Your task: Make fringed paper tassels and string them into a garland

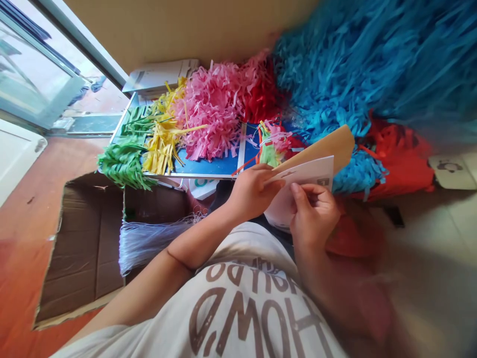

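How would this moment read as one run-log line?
left hand: holding tan paper | right hand: touching white printed sheet | pink paper fringes: on blue tabletop

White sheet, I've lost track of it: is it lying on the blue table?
No, the white sheet is held up, pinched by the right hand.
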The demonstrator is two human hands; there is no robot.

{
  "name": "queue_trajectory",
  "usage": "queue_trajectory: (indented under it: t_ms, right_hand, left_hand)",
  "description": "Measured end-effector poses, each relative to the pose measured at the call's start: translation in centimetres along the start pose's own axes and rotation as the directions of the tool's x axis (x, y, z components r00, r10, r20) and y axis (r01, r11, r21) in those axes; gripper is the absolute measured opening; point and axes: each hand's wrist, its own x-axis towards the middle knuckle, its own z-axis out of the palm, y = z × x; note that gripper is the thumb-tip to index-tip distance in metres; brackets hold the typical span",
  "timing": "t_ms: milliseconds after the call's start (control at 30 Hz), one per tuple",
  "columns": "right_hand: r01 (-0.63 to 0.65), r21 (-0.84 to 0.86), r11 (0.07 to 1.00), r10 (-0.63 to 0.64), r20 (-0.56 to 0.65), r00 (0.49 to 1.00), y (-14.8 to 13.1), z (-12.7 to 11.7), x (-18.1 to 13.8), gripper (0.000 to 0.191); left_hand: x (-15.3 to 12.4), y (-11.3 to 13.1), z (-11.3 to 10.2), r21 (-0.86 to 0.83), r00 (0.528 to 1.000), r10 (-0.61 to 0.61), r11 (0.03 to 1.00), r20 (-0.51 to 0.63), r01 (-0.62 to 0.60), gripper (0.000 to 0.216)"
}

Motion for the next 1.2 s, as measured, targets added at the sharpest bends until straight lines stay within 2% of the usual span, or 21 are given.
queue_trajectory:
  t_ms: [267,467,567,667,733,833,900,967,1033,1100,1167,1200]
  right_hand:
    - [0.033,0.000,0.999,-0.033,-0.054,0.998,0.3,0.1,0.1,0.025]
    - [0.038,0.002,0.999,-0.038,-0.038,0.999,0.4,0.2,0.1,0.026]
    - [0.062,-0.006,0.998,-0.063,-0.013,0.998,0.5,0.0,0.2,0.030]
    - [0.082,-0.081,0.993,-0.083,-0.003,0.997,0.9,-1.0,0.8,0.043]
    - [0.123,-0.196,0.973,-0.137,-0.056,0.989,1.2,-2.0,1.1,0.047]
    - [0.237,-0.391,0.889,-0.302,-0.113,0.947,1.0,-3.1,1.2,0.050]
    - [0.323,-0.500,0.803,-0.402,-0.055,0.914,0.7,-3.6,1.3,0.057]
    - [0.364,-0.578,0.731,-0.443,0.004,0.896,0.7,-4.3,1.9,0.066]
    - [0.353,-0.592,0.724,-0.433,0.007,0.901,0.7,-5.4,2.9,0.068]
    - [0.364,-0.538,0.760,-0.426,0.011,0.905,0.5,-6.8,3.8,0.066]
    - [0.489,-0.493,0.720,-0.532,0.061,0.844,-0.3,-7.4,3.9,0.060]
    - [0.587,-0.489,0.645,-0.610,0.133,0.781,-0.8,-7.2,3.5,0.054]
  left_hand:
    - [-0.1,0.5,0.2,0.074,1.000,0.025,0.997,0.000,-0.025,0.018]
    - [-0.2,0.9,0.4,0.089,1.000,0.020,0.996,-0.012,-0.019,0.021]
    - [-0.4,1.0,0.5,0.086,0.998,0.000,0.996,-0.058,0.005,0.018]
    - [-0.5,0.8,0.0,0.051,0.994,0.002,0.999,-0.114,0.004,0.008]
    - [-0.6,0.7,-0.7,0.028,0.989,-0.011,0.999,-0.145,0.015,0.008]
    - [-0.7,0.7,-1.5,-0.012,0.990,-0.027,1.000,-0.139,0.026,0.011]
    - [-0.8,0.8,-1.7,-0.044,0.994,-0.002,0.999,-0.108,-0.003,0.012]
    - [-0.9,0.9,-2.0,-0.063,0.994,0.019,0.998,-0.110,-0.026,0.013]
    - [-0.9,0.7,-2.5,-0.070,0.994,0.002,0.997,-0.109,-0.009,0.014]
    - [-0.8,0.4,-3.2,-0.102,0.996,-0.046,0.994,-0.074,0.038,0.021]
    - [-0.6,0.1,-3.6,-0.149,0.995,-0.094,0.985,-0.020,0.090,0.028]
    - [-0.5,0.0,-3.7,-0.170,0.994,-0.112,0.979,-0.003,0.110,0.030]
